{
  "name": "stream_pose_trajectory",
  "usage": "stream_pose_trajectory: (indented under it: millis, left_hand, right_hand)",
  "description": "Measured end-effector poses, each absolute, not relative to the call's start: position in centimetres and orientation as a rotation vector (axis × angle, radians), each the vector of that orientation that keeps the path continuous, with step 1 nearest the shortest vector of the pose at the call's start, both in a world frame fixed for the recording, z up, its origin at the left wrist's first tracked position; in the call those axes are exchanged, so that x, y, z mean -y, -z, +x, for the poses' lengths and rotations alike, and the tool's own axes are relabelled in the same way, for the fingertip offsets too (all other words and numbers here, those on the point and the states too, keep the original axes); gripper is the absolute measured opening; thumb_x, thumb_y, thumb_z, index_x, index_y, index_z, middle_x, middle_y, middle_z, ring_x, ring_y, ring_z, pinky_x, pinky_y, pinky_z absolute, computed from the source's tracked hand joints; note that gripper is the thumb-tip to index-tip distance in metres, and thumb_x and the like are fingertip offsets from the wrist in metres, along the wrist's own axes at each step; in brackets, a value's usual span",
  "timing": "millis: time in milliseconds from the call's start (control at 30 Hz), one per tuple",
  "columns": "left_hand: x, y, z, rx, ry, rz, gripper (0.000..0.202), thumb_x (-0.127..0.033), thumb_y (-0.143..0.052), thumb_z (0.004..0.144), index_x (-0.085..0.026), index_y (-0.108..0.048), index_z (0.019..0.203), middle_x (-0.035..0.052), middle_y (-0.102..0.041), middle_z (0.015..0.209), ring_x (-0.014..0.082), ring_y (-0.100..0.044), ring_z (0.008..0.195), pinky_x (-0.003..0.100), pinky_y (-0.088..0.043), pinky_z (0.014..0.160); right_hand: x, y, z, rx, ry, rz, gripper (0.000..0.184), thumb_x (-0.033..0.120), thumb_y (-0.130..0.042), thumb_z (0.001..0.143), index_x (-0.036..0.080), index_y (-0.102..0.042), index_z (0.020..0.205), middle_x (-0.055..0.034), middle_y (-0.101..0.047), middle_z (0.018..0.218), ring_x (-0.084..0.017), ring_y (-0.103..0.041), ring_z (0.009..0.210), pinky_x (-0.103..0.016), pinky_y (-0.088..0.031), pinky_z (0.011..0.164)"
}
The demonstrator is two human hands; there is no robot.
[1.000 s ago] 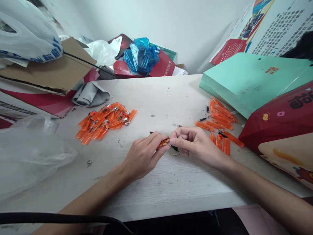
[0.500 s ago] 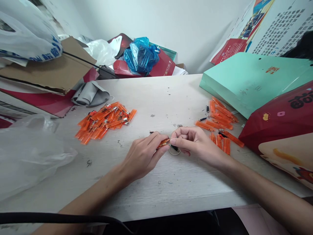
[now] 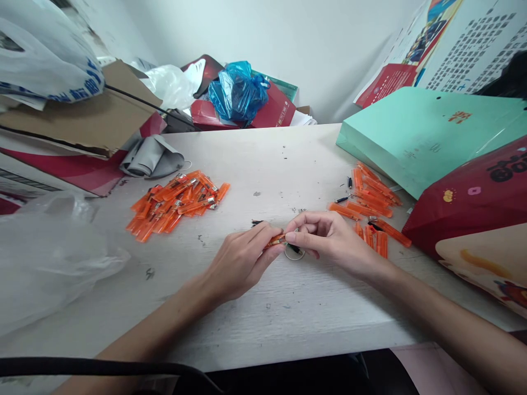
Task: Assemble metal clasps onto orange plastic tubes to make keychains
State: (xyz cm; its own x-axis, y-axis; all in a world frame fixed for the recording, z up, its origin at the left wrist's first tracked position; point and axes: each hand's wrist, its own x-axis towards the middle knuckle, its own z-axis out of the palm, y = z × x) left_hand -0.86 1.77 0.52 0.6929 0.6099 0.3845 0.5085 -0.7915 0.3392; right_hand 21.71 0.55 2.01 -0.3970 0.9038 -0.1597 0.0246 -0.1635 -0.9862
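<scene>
My left hand [image 3: 241, 260] is closed around a small orange plastic lighter body [image 3: 275, 240] at the middle of the white table [image 3: 255, 159]. My right hand [image 3: 329, 238] meets it from the right, thumb and forefinger pinched at the lighter's end; a small dark part shows under the fingers. A small round ring [image 3: 295, 253] lies on the table just below the fingertips. One pile of orange lighters with metal tops [image 3: 177, 204] lies to the left. Another group of orange lighter bodies [image 3: 370, 200] lies to the right.
A mint green paper bag [image 3: 424, 131] and a dark red bag [image 3: 473, 203] crowd the right side. Cardboard boxes [image 3: 82, 120], a grey cloth [image 3: 150, 156] and a clear plastic bag [image 3: 49, 258] fill the left. A blue plastic bag [image 3: 237, 92] sits at the back.
Both hands stay together on the lighter, with only a slight upward shift in the picture. The piles have not moved.
</scene>
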Motion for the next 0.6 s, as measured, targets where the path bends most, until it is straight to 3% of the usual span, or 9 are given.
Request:
stream_pose_trajectory:
  millis: [200, 600]
  left_hand:
    - [-1.8, -0.47, -1.04, -0.884, -0.708, 2.616, 0.023, -0.026, -0.039, 0.109, -0.016, -0.056, 0.098, -0.0009, -0.057, 0.08, 0.0122, -0.054, 0.067, 0.025, -0.042, 0.061]
    - [-1.92, -0.66, -0.92, -0.854, -0.699, 2.629, 0.024, -0.027, -0.038, 0.109, -0.017, -0.056, 0.098, -0.0012, -0.057, 0.078, 0.0123, -0.053, 0.064, 0.025, -0.042, 0.059]
  right_hand:
    - [-0.66, -2.25, 21.8, 1.451, -1.621, -1.121, 0.028, 0.049, -0.07, 0.093, 0.021, -0.075, 0.094, 0.0021, -0.054, 0.072, -0.008, -0.042, 0.061, -0.024, -0.032, 0.055]
    - [-0.62, -2.39, 21.83, 1.452, -1.692, -1.106, 0.031, 0.049, -0.069, 0.092, 0.019, -0.071, 0.088, 0.0019, -0.052, 0.072, -0.009, -0.042, 0.063, -0.025, -0.033, 0.057]
